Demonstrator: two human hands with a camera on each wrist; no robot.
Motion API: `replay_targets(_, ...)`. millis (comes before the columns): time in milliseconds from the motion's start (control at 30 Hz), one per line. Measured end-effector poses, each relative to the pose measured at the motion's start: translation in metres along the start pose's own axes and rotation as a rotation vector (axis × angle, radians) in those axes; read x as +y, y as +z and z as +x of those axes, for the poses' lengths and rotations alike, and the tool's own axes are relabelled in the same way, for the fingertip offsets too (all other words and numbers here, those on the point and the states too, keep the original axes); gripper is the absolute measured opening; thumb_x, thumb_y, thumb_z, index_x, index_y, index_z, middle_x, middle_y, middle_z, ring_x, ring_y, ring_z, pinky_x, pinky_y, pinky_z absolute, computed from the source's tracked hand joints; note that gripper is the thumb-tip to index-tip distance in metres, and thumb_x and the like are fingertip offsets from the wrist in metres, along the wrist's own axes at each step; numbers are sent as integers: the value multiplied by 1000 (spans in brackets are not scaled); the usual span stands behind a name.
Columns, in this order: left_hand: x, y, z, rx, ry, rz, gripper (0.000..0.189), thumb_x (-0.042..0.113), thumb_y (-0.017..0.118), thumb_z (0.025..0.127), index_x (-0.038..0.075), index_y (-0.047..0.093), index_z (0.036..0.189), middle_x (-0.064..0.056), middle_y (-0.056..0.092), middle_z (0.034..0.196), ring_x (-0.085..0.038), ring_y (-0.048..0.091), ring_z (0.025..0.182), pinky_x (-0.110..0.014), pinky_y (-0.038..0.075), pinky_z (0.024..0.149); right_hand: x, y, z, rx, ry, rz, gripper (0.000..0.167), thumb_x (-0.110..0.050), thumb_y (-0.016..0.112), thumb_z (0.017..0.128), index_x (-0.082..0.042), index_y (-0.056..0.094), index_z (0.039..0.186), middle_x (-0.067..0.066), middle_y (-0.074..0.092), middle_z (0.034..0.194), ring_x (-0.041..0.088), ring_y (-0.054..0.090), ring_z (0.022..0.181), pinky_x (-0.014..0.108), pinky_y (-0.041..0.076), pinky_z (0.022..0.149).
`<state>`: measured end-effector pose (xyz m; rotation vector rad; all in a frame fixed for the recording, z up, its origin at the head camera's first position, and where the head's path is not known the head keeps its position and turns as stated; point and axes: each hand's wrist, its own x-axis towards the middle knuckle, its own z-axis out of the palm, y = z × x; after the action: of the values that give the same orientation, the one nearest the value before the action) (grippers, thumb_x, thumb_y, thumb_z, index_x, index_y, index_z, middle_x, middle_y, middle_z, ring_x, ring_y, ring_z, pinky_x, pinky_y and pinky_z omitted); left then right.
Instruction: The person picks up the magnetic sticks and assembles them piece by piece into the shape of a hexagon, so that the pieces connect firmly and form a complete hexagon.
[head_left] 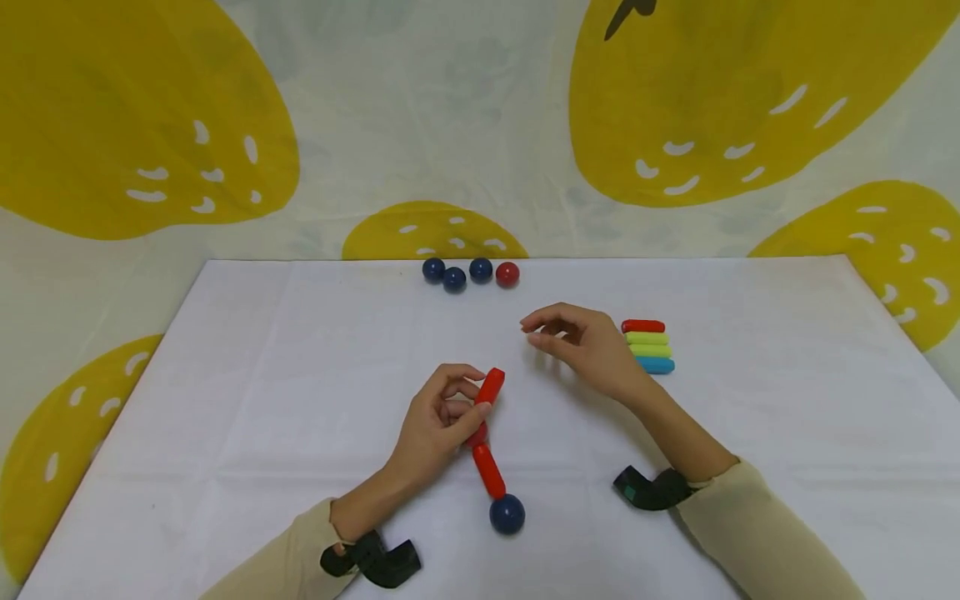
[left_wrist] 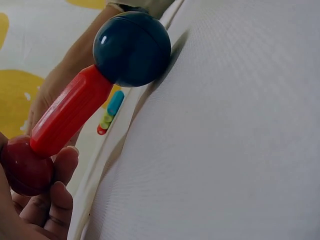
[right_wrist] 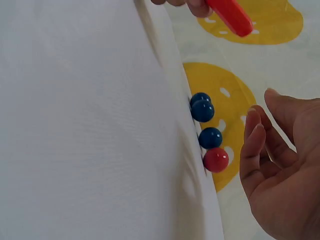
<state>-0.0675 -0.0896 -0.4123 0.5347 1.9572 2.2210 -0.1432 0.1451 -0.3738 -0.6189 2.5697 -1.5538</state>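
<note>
The left hand (head_left: pixel 435 417) grips a red ball (head_left: pixel 478 434), probably to steady both joined sticks: the upper red stick (head_left: pixel 491 386) points toward one o'clock, the lower red stick (head_left: pixel 489 472) toward five, ending in a blue ball (head_left: pixel 507 514). The right hand (head_left: pixel 592 346), empty, fingers loose, hovers at two o'clock.

Loose balls (head_left: pixel 481 270) behind, loose rods (head_left: pixel 649 351) to the right, ball-and-rod chain (head_left: pixel 490 473) in front.
Four loose balls sit along the far edge of the bench (head_left: pixel 300 400); four loose rods lie side by side, just right of the right grip (head_left: pixel 588 343). The left grip (head_left: pixel 438 419) holds the chain, left of and nearer than the right grip, its end ball (head_left: pixel 507 514) nearest the person.
</note>
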Motion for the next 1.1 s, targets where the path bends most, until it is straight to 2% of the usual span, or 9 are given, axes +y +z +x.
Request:
replay_targets(233,2,0,0,4,-15,45,36,1,62,90,6,51,125,-16,56,95,-21,62,63,-25,50,59,8,-3,12,55,57,-11,25,-28,67,91,-16,68,113,-6,66,105,15,59,92,30,51,77)
replay_targets(367,2,1,0,1,-7,63,41,0,65,89,8,51,126,-17,57,97,-26,62,62,-29,53,61,12,-2,18,71,85,-20,26,-27,65,92,-15,67,115,-2,65,108,17,60,90,28,51,74)
replay_targets(533,0,1,0,7,-15,80,48,-3,67,86,10,49,129,-19,57,98,-28,63,62,-32,55,62,15,-3,24,94,101,0,28,-22,64,93,-12,65,119,3,64,113,22,61,92,33,52,74)
replay_targets(633,0,1,0,12,-24,76,49,-4,66,86,10,48,130,-19,57,98,-28,63,61,-33,55,62,14,-5,24,100,114,12,28,-23,64,93,-12,65,119,3,64,112,24,61,91,37,53,73)
replay_targets(833,-1,-1,0,11,-7,75,46,-2,66,87,11,49,128,-16,56,96,-28,64,58,-36,55,60,14,-17,19,145,99,44,28,-27,66,92,-13,67,116,-1,65,110,26,63,89,36,52,72)
replay_targets(1000,-3,-1,-1,-7,21,68,44,-1,66,88,10,49,127,-17,55,96,-30,64,59,-37,55,59,14,-30,16,192,101,70,25,-21,68,90,-12,68,113,8,66,111,28,63,88,33,51,70)
replay_targets(1100,-4,-1,-1,-15,28,61,44,-1,65,88,10,49,128,-17,55,95,-31,64,60,-37,55,59,6,-38,11,211,104,54,24,-16,67,90,-7,68,113,12,66,110,21,64,85,29,51,69)
